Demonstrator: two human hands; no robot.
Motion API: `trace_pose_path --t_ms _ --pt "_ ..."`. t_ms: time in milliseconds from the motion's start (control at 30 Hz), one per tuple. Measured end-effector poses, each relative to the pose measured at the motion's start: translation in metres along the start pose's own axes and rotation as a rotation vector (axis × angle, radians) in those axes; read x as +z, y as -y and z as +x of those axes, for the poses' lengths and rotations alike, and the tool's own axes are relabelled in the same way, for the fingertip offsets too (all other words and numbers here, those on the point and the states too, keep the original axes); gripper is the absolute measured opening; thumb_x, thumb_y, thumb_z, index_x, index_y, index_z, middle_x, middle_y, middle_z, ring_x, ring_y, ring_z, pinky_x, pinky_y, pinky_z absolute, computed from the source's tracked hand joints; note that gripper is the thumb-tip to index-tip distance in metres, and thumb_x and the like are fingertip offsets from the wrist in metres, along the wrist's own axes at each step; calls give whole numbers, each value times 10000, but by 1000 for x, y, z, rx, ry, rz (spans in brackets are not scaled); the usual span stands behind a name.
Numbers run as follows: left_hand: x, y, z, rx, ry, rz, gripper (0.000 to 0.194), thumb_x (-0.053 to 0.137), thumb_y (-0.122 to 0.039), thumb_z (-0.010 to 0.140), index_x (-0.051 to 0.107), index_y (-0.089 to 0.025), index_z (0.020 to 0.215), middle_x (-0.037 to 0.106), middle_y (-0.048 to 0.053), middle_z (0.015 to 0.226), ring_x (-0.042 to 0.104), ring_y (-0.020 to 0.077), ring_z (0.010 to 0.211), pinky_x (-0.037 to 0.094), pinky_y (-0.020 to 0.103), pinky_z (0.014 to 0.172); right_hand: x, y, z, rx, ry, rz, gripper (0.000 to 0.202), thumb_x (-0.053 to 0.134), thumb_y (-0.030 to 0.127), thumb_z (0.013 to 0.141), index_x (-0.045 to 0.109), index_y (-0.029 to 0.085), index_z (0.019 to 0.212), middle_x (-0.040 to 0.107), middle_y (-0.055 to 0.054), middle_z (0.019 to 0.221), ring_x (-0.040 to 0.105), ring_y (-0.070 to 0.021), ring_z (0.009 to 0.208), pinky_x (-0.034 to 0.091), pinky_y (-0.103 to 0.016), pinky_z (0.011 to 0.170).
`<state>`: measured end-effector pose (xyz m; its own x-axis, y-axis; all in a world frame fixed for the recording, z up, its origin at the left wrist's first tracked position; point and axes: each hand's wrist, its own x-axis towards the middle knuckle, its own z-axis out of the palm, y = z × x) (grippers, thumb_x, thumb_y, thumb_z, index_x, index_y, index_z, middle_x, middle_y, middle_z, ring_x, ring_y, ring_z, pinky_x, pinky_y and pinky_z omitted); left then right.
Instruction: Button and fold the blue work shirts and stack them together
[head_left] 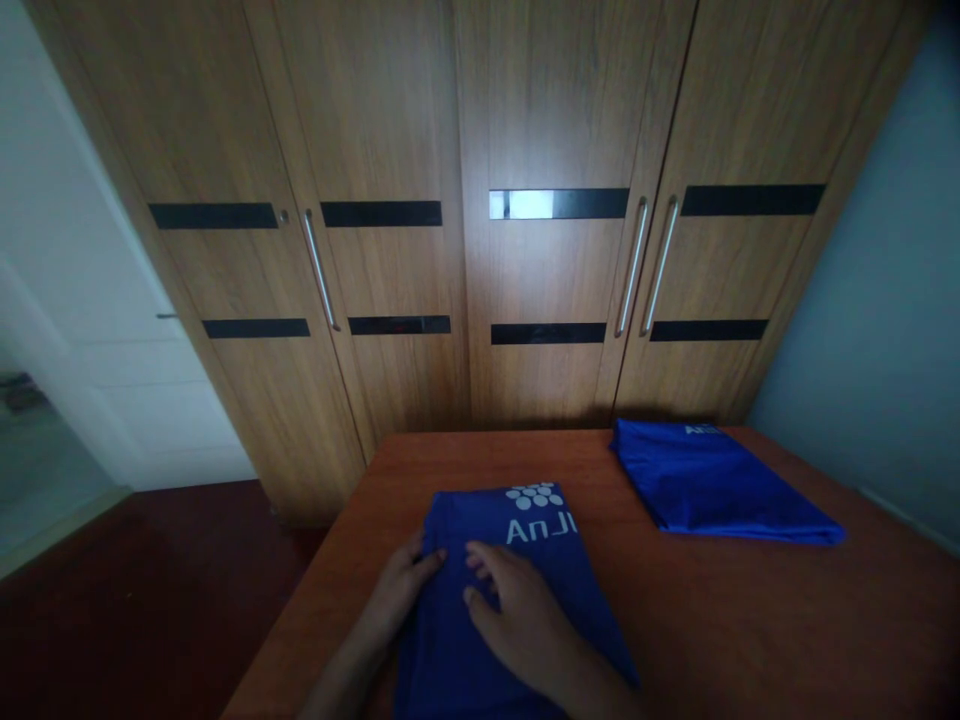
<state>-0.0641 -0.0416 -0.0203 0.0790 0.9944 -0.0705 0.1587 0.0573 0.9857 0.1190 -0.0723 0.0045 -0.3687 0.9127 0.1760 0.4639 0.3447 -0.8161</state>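
Note:
A folded blue cloth (540,580) with white dots and white lettering printed near its far edge lies flat on the table (660,620). At its left edge is my left hand (397,590), thumb on top and fingers along the side, gripping the fold; some of those fingers are hidden. Over the middle of the cloth is my right hand (517,610), its fingers loosely bent and the thumb apart from them, with nothing held. Whether its fingertips touch the fabric I cannot tell.
A second folded blue cloth (712,490) with white lettering lies at the table's far right. Behind the table stands a wooden wardrobe (397,270) with metal handles and dark strips. To the left are a white door (112,330) and dark red floor (172,600).

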Motion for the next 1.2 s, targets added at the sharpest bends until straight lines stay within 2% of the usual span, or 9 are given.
trace_pose_path --t_ms 100,200,400,533,633,733,933,1033,1200 --pt "-4 1 0 -176 -32 -103 275 576 -409 706 674 -157 758 715 77 724 676 250 702 531 355 709 -23 -9 -15 -78 -115 -377 440 447 239 876 531 140 1296 521 -139 1350 437 -292 1265 313 -473 1078" --pt "-8 3 1 -220 -104 14 310 483 -422 747 644 -165 680 683 69 624 653 244 603 529 356 630 -29 -30 -26 -87 -149 -564 447 445 294 895 520 158 1314 451 -118 1424 362 -301 1326 244 -494 1118" --pt "-9 5 -5 238 -173 688 291 458 -313 768 701 -180 857 664 114 1130 551 296 1142 386 454 1024 -23 -67 -42 -98 -11 -624 514 413 337 916 400 200 1411 311 -49 1509 269 -273 1384 159 -477 1159" --pt "-8 13 -8 210 -237 1053 282 447 -281 784 695 -148 809 605 139 1227 508 302 1196 366 455 1050 -23 -75 -44 -91 25 -599 526 391 338 924 352 221 1435 269 -19 1524 221 -259 1403 140 -471 1165" --pt "-5 14 -14 134 -410 1204 400 450 -268 785 611 -68 1091 518 209 1313 490 341 1212 406 487 997 -23 -75 -43 -84 43 -592 532 402 318 914 358 208 1433 278 -35 1520 222 -272 1401 138 -490 1160" --pt "5 4 -23 262 -557 1285 530 451 -202 777 467 -69 1290 345 218 1457 338 359 1335 345 516 1043 -26 -68 -41 -86 66 -593 538 446 317 888 407 185 1408 329 -69 1499 269 -299 1381 177 -506 1147" --pt "34 -14 -19 656 -240 1327 536 435 -198 841 409 -191 1376 265 88 1535 185 288 1416 198 512 1139 -37 -50 -9 -106 -103 -626 438 416 299 896 550 137 1279 514 -134 1365 441 -284 1271 325 -467 1082" --pt "36 -1 -5 637 -142 1345 530 436 -362 896 383 -211 1402 287 107 1525 226 312 1402 232 533 1117 -42 -57 15 -160 -155 -655 476 417 290 893 480 135 1339 429 -138 1435 341 -278 1344 256 -484 1114" --pt "20 33 5 483 -193 1339 668 412 -549 883 348 -166 1427 327 159 1499 284 327 1378 307 498 1085 -41 -87 26 -51 -76 -664 595 425 426 892 373 151 1417 310 -104 1508 207 -292 1402 200 -510 1121"
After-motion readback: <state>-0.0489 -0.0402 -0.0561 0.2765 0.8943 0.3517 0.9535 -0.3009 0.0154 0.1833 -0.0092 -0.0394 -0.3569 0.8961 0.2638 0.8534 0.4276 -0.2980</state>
